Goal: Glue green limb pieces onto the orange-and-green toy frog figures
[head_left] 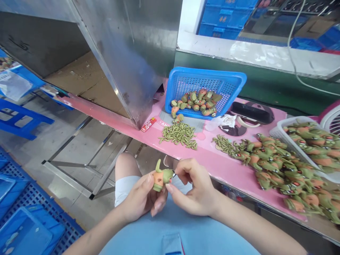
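Note:
My left hand (142,198) is closed round a small green and orange toy figure (160,177), held over my lap in front of the pink table (212,161). My right hand (195,186) pinches the figure's right side with thumb and forefinger; what sits in the pinch is too small to make out. A pile of small green parts (180,134) lies on the table just beyond my hands. Further right lies a second small green pile (225,144).
A blue basket (231,79) holding several figures stands tilted at the back of the table. A heap of figures (281,170) spreads at right beside a white basket (281,124) full of more. A steel cabinet (127,53) stands at left; blue crates (23,219) are on the floor.

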`<state>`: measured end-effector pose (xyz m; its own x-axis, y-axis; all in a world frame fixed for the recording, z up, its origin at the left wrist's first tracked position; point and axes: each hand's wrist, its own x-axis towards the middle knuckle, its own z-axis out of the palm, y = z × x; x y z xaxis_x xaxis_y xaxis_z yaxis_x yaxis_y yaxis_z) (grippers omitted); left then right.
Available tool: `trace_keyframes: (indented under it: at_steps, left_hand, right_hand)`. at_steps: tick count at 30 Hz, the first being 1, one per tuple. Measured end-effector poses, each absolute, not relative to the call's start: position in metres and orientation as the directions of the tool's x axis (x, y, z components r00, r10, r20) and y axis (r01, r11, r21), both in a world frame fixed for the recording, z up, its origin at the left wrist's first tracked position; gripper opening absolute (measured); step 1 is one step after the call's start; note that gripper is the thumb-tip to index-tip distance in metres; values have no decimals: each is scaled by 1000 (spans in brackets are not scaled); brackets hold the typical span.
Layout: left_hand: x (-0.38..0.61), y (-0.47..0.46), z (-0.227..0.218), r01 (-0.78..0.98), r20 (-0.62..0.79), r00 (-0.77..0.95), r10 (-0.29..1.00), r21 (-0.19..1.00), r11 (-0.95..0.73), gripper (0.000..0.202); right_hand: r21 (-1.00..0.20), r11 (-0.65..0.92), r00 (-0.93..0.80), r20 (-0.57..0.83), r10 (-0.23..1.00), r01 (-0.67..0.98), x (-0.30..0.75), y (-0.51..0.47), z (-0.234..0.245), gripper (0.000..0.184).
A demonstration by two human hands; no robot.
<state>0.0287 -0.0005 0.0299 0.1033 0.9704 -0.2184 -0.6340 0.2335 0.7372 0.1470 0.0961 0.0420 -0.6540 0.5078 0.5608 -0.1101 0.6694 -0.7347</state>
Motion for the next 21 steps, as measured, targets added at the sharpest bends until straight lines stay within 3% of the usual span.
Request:
trace_keyframes:
  at_steps: [9, 15, 19, 21]
  left_hand:
    - [28, -2, 35, -528, -216, 35, 976, 825, 201, 45]
    - [29, -2, 35, -504, -216, 9, 976, 842, 191, 45]
    - [28, -4, 30, -532, -182, 17, 983, 831, 163, 41]
    - [26, -6, 25, -543, -202, -16, 979, 824, 161, 36]
  right_hand:
    - [-729, 684, -624, 551, 555, -35, 146, 93, 40, 19]
    - [-756, 650, -594, 557, 580, -74, 149, 95, 37, 34]
    - [-790, 609, -519, 550, 654, -70, 158, 104, 23, 9]
    - [-809, 585, -434, 508, 744, 56, 166, 120, 9, 12]
